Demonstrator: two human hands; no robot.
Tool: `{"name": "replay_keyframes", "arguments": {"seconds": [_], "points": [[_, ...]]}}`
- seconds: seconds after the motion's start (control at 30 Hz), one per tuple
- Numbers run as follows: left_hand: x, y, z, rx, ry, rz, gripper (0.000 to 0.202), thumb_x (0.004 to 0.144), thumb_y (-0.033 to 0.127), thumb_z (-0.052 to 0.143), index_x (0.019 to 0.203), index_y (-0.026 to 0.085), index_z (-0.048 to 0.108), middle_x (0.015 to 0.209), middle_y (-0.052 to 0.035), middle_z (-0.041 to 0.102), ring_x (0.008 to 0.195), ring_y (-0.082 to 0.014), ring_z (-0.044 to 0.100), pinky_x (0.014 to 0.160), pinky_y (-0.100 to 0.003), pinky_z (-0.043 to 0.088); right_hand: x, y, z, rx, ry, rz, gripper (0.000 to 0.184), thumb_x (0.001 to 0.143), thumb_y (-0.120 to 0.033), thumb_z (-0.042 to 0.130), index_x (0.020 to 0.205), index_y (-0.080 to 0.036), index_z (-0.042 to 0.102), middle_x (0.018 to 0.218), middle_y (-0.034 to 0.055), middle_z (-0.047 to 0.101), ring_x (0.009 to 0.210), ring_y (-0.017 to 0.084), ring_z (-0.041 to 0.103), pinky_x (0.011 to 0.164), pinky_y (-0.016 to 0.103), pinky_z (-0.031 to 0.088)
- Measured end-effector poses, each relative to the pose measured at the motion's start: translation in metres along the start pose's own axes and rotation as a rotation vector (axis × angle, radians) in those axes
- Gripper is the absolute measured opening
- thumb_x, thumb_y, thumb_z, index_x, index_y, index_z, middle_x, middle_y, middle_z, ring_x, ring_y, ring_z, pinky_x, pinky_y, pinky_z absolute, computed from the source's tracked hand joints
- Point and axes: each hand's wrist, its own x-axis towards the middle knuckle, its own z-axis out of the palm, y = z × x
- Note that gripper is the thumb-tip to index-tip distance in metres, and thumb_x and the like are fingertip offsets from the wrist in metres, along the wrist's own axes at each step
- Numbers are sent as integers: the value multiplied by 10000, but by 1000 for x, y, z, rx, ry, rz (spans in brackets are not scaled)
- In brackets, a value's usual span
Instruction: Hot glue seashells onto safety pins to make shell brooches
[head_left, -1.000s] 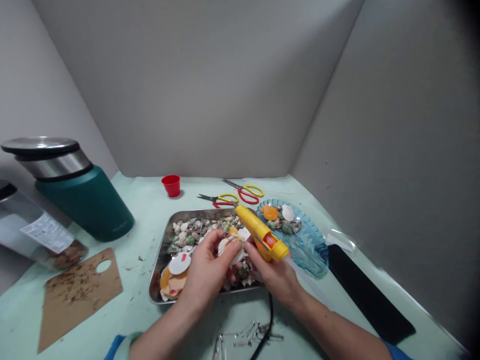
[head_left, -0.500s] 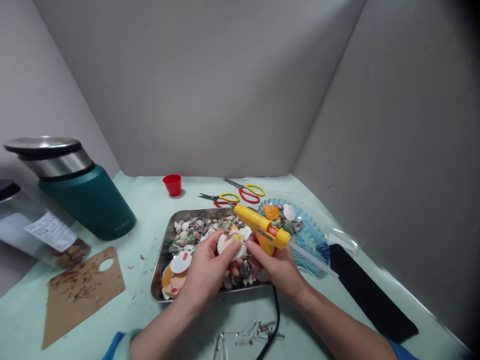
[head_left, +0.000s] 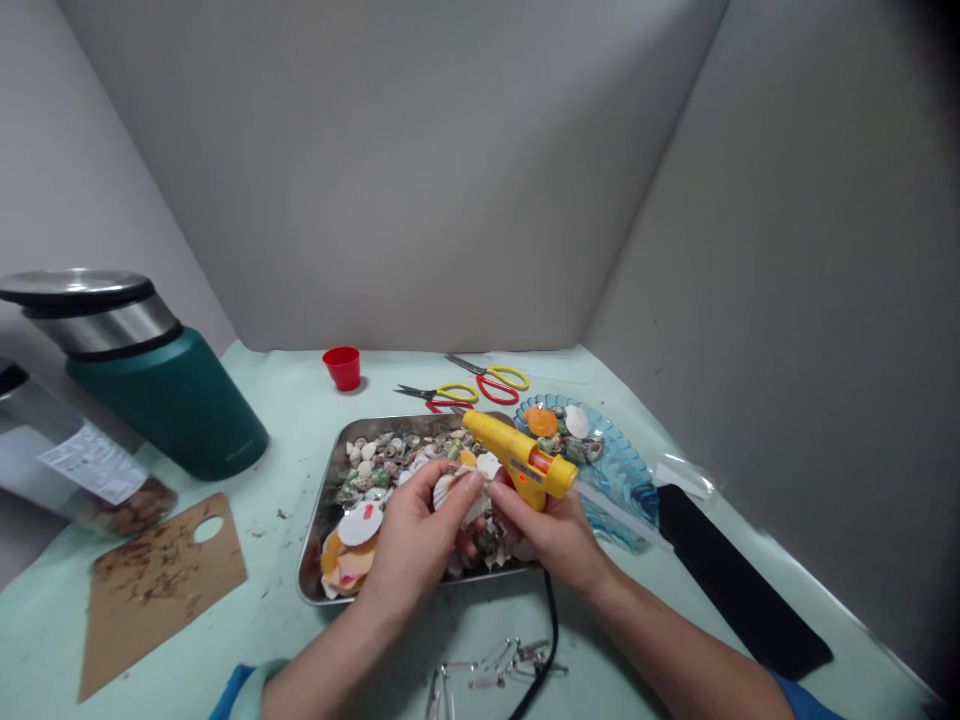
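Presently the left hand [head_left: 414,522] pinches a ribbed white shell [head_left: 444,488] over the metal tray [head_left: 321,515], while the right hand [head_left: 561,540] grips a yellow glue gun [head_left: 506,444]. This shell's gluing seems unfinished; loose shells [head_left: 396,457] fill the tray, several sit on the blue plate [head_left: 628,480], and safety pins [head_left: 531,656] lie unattached nearby.

One glue gun [head_left: 508,447]; two scissors [head_left: 481,373]

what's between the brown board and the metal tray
In the head view, just pale green table covering, with a few small dark bits on it.
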Motion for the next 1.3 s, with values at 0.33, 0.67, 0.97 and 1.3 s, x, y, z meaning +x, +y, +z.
{"name": "replay_keyframes", "arguments": {"seconds": [0.33,0.67,0.97,1.3], "points": [[0,1,-1,-91,-7,-65,338,744,459,649,905,166,597,606,9,599,442,-80,508,394,-161,383,0,6,-2,-62,-22,1,297,791,-460,589,737,-169,576,536,-33,487,484,107,461,473,230,389],[1,4,-4,-246,-78,-106,344,711,409,698,866,112,620,700,-44,639,492,-87,548,415,-162,419,-3,8,-6,-99,-63,-60,282,827,-445,566,764,-172,599,551,-36,499,500,99,459,501,226,394],[-1,8,-2,-226,-40,-151,403,740,433,662,953,93,621,591,-34,627,415,-76,498,385,-162,396,-1,4,-3,14,-75,-24,318,810,-490,566,783,-174,547,507,-60,440,453,83,399,440,212,341],[0,6,-3,-221,-34,-96,342,689,402,718,870,132,613,657,-7,610,477,-86,533,392,-167,418,1,1,-2,94,-16,6,342,770,-505,608,756,-173,528,475,-67,427,442,81,377,451,219,324]]}}
